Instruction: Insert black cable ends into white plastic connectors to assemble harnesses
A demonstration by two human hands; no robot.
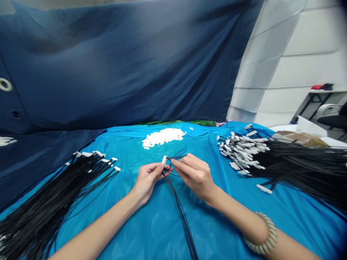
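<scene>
Between thumb and fingers, my left hand (148, 179) pinches a small white connector (164, 160), held roughly upright. Thin black wires (180, 206) hang from beneath that hand and run down toward the front. My right hand (194, 177) is closed in a pinch on the dark wire ends beside the connector, its fingertips close to the left ones. Several fine wires loop loosely around both hands. Whether a wire tip sits inside the connector is too small to tell.
A heap of loose white connectors (164, 137) lies on the blue cloth (135, 224) at the back. Bundles of black wires with white connectors lie left (62, 195) and right (292, 162). A dark blue curtain (121, 65) hangs behind.
</scene>
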